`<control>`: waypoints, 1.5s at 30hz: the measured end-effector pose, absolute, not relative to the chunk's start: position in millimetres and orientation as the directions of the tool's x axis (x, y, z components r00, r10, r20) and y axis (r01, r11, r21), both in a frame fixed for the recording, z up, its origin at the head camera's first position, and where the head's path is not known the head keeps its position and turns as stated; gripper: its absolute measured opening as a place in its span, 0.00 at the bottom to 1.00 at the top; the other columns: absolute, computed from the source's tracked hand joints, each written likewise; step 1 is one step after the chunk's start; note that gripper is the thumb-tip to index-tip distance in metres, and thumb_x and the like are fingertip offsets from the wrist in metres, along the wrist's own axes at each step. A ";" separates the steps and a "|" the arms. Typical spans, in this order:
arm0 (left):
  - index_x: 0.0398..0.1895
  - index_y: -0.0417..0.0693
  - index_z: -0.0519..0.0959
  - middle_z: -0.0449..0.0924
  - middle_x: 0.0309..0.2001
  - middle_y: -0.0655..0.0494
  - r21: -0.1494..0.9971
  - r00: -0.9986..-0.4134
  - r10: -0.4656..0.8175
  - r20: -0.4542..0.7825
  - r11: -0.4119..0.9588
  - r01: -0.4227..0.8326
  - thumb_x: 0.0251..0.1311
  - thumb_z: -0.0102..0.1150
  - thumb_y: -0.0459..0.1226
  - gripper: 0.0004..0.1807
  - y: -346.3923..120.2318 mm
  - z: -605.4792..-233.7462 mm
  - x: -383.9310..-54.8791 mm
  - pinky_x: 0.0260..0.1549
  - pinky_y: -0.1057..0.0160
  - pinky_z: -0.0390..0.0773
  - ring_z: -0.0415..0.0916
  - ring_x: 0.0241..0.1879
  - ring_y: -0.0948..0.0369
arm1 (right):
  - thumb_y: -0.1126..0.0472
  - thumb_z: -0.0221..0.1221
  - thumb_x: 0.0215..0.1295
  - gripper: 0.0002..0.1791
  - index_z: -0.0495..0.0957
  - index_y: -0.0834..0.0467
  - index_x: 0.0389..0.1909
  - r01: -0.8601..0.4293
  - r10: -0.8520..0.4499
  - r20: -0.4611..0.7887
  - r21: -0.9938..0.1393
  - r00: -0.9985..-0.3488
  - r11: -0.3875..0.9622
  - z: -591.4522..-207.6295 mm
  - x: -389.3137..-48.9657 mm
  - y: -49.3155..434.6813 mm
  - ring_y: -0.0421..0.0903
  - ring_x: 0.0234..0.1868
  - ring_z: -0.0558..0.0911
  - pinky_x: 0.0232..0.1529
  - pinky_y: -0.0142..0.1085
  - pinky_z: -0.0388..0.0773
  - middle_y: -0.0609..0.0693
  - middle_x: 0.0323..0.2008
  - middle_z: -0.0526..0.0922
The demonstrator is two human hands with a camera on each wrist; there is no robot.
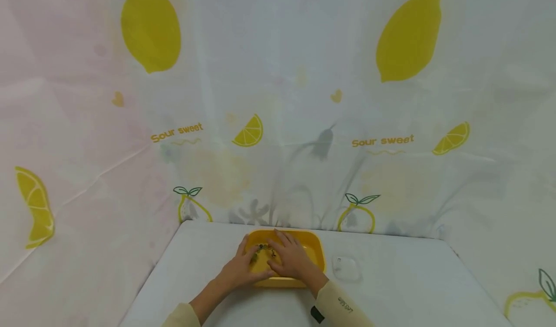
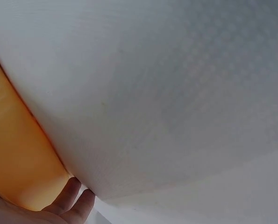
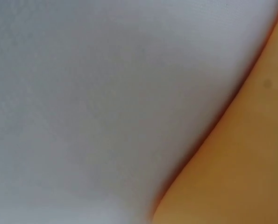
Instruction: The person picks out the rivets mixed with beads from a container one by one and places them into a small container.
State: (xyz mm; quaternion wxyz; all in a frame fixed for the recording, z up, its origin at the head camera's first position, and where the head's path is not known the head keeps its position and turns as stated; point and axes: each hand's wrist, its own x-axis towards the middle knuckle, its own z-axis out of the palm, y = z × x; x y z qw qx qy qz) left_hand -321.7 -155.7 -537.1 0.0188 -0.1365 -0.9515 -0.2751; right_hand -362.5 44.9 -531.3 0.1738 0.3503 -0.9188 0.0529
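Note:
A shallow yellow tray [image 1: 319, 249] sits on the white table, and both hands are over it. Small green and dark bead-like pieces [image 1: 262, 247] lie in an arc in its left half; they are too small to make out singly. My left hand [image 1: 240, 268] lies across the tray's left rim, its fingers loosely extended beside the pieces. In the left wrist view, two fingers [image 2: 78, 205] reach along the tray's outer wall. My right hand [image 1: 293, 259] hovers over the tray's middle with fingers spread, fingertips close to the pieces and thumb near the left thumb.
A small clear plastic dish [image 1: 346, 268] rests on the white table [image 1: 399, 278] just right of the tray. Behind the table hangs a lemon-printed curtain [image 1: 278, 172], which also closes off both sides. The right wrist view shows the tabletop and the tray's outer wall.

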 end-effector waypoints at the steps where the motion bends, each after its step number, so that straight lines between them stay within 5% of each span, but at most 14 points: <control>1: 0.64 0.49 0.66 0.37 0.73 0.43 0.520 -0.962 0.248 0.111 0.811 0.269 0.41 0.53 0.72 0.51 -155.8 -536.6 -321.8 0.30 0.52 0.77 0.78 0.36 0.52 | 0.40 0.52 0.61 0.31 0.65 0.47 0.64 -0.664 -0.625 0.361 0.019 -0.693 0.747 -530.6 -362.8 44.8 0.54 0.65 0.65 0.57 0.53 0.68 0.54 0.69 0.59; 8: 0.65 0.48 0.65 0.37 0.73 0.44 0.518 -0.964 0.245 0.106 0.814 0.264 0.41 0.52 0.72 0.52 -155.1 -536.2 -323.7 0.30 0.51 0.76 0.77 0.36 0.53 | 0.42 0.53 0.61 0.27 0.69 0.48 0.60 -0.683 -0.624 0.406 -0.003 -0.668 0.730 -526.6 -362.6 45.4 0.51 0.63 0.67 0.58 0.50 0.68 0.53 0.68 0.61; 13: 0.65 0.48 0.64 0.38 0.73 0.44 0.522 -0.964 0.241 0.108 0.812 0.262 0.41 0.53 0.72 0.52 -155.6 -535.4 -322.1 0.29 0.53 0.76 0.76 0.34 0.54 | 0.45 0.56 0.59 0.22 0.76 0.52 0.51 -0.707 -0.615 0.469 -0.032 -0.634 0.706 -533.9 -367.4 44.8 0.51 0.58 0.72 0.55 0.48 0.71 0.54 0.59 0.72; 17: 0.66 0.48 0.64 0.37 0.73 0.43 0.524 -0.964 0.242 0.111 0.810 0.264 0.41 0.53 0.72 0.52 -154.0 -535.8 -321.3 0.32 0.51 0.77 0.77 0.42 0.49 | 0.49 0.59 0.58 0.21 0.77 0.58 0.47 -0.725 -0.598 0.486 -0.117 -0.637 0.678 -533.7 -368.4 45.4 0.52 0.51 0.76 0.49 0.46 0.74 0.57 0.51 0.77; 21: 0.66 0.49 0.63 0.37 0.73 0.43 0.524 -0.959 0.254 0.123 0.804 0.280 0.41 0.51 0.73 0.52 -151.6 -536.8 -322.7 0.36 0.48 0.77 0.74 0.49 0.44 | 0.55 0.60 0.57 0.20 0.77 0.63 0.47 -0.678 -0.553 0.406 -0.302 -0.728 0.670 -526.5 -365.2 47.1 0.51 0.46 0.78 0.47 0.44 0.76 0.58 0.47 0.78; 31: 0.65 0.50 0.65 0.36 0.73 0.47 0.524 -0.968 0.235 0.089 0.816 0.246 0.41 0.53 0.72 0.52 -156.2 -536.7 -320.7 0.33 0.49 0.76 0.77 0.41 0.51 | 0.61 0.64 0.54 0.17 0.79 0.64 0.44 -0.437 -0.445 0.158 -0.627 -0.882 0.645 -532.8 -371.2 27.7 0.48 0.37 0.79 0.38 0.38 0.77 0.56 0.39 0.81; 45: 0.65 0.48 0.65 0.35 0.74 0.47 0.514 -0.969 0.225 0.100 0.823 0.244 0.41 0.52 0.72 0.52 -155.8 -537.3 -322.8 0.39 0.47 0.76 0.76 0.48 0.46 | 0.62 0.68 0.48 0.17 0.79 0.60 0.40 -0.258 -0.266 0.096 -0.683 -0.959 0.684 -539.5 -376.8 19.7 0.46 0.37 0.75 0.39 0.42 0.74 0.52 0.38 0.79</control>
